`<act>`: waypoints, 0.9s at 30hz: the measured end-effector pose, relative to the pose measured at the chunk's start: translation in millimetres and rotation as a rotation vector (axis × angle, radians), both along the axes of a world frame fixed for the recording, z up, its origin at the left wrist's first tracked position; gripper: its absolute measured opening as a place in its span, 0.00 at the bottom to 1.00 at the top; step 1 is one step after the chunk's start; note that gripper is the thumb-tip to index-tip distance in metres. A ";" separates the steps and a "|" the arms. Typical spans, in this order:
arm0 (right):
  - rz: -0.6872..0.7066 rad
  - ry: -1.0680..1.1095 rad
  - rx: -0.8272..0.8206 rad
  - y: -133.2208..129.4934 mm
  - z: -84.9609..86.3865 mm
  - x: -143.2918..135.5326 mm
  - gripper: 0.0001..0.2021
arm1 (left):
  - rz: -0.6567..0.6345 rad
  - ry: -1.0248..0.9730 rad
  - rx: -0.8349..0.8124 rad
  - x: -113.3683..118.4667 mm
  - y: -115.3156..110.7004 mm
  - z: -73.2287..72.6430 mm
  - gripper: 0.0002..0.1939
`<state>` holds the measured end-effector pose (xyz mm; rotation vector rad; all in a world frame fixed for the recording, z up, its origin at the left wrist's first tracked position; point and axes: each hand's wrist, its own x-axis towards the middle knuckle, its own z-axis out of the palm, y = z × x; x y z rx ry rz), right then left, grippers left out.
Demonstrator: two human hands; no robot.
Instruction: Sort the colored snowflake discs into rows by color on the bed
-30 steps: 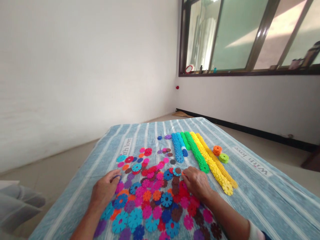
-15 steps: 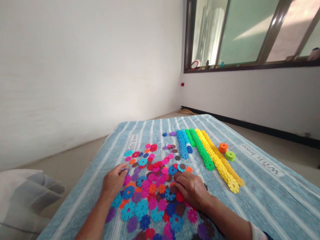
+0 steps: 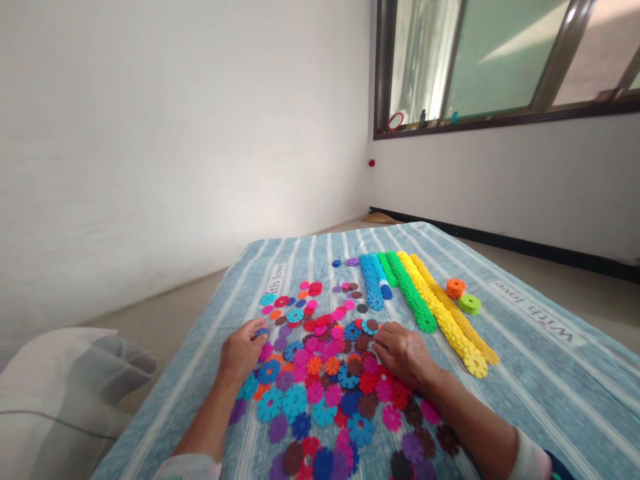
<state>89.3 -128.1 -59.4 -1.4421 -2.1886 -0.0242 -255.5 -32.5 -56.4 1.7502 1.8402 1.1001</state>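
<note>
Many notched plastic discs in pink, red, blue, purple, brown and orange lie in a loose pile (image 3: 315, 365) on the striped cloth. At the pile's left edge, my left hand (image 3: 243, 350) has its fingers curled round a dark blue disc (image 3: 262, 331). My right hand (image 3: 405, 353) rests on the pile's right side, fingers bent down over brown and red discs; its fingertips are partly hidden. Overlapping rows of blue (image 3: 371, 283), green (image 3: 411, 293) and yellow (image 3: 443, 317) discs lie at the right.
An orange stack (image 3: 455, 289) and a lime green stack (image 3: 470, 305) sit right of the rows. A covered table (image 3: 525, 360) holds everything. White sheer fabric (image 3: 65, 373) is at the left, and a window (image 3: 500, 60) is above at the right.
The whole view has shifted, with the table sitting slightly further right. My right hand has moved a little away from the pile's middle, uncovering some discs. My left hand stays at the left edge.
</note>
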 end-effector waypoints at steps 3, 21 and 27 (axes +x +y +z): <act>0.136 0.037 -0.031 -5.5 5.3 -6.5 0.11 | -0.001 -0.016 0.003 1.0 -2.4 -0.2 0.22; 0.028 0.092 -0.057 -3.1 1.1 -0.1 0.14 | -0.130 -0.153 0.028 28.7 -16.9 5.7 0.19; 0.041 0.106 -0.070 -2.0 -4.0 2.2 0.12 | -0.179 -0.243 -0.030 39.0 -23.6 7.4 0.18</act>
